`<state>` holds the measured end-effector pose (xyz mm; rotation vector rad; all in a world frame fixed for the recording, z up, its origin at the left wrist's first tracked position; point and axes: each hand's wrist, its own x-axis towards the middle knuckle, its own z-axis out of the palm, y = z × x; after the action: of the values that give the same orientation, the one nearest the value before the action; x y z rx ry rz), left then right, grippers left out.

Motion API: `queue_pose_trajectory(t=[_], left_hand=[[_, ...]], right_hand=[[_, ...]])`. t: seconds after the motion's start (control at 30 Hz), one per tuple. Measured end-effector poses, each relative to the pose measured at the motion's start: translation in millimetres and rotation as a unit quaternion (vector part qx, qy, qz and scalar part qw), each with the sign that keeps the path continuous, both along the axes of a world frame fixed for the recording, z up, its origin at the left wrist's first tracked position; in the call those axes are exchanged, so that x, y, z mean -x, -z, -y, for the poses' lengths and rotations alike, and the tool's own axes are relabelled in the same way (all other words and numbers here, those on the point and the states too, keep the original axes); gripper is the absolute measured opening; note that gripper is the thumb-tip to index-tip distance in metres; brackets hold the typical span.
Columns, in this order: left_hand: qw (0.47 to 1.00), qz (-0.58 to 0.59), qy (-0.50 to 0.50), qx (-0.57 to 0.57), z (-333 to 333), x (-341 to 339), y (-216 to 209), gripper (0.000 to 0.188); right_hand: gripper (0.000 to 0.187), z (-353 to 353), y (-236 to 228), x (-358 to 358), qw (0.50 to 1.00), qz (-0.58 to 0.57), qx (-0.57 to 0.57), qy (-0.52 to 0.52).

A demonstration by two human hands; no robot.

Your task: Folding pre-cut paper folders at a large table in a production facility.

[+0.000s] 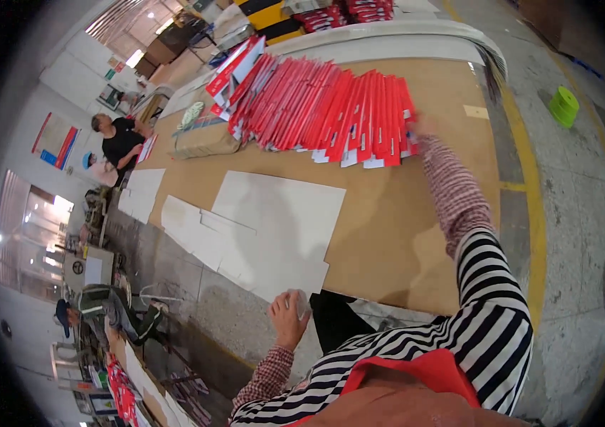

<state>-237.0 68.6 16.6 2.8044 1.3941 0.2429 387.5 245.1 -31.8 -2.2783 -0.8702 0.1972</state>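
Note:
My right arm stretches forward over the table. My right hand (423,129) is at the right end of a long row of flat red-and-white packages (316,103), touching or just beside the last one; its fingers are blurred and partly hidden. The packages lean on one another like a fanned stack. My left hand (288,318) hovers by the near table edge with fingers loosely bent and apart. Beside its fingertips lies the lower corner of a white cardboard sheet (281,220). A small greyish patch by the left fingers is too unclear to name.
A brown cardboard-covered table (402,249) spreads before me. A wrapped brown bundle (206,141) sits left of the row. Two people stand past the far left end, and another person (110,309) bends over at left. A green bucket (564,107) stands on the floor at right.

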Motion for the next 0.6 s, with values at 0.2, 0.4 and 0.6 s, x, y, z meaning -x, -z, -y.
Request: queue_pose_trajectory(t=[0.2,0.4,0.6], left_hand=[[0.974,0.152,0.152,0.072,-44,23,-37,0.024],[0.894,0.158,0.417,0.031,-18,-117,-124,0.013],[0.845,0.029,0.511,0.158,84,-196,-72,0.073]], right_hand=[[0.036,42,-34,44,0.991,0.048,-0.08,-0.099],[0.06,276,-146,220,0.856,0.13,-0.18,-0.467],[0.047,454,-73,207,0.952,0.053,-0.058,-0.295]])
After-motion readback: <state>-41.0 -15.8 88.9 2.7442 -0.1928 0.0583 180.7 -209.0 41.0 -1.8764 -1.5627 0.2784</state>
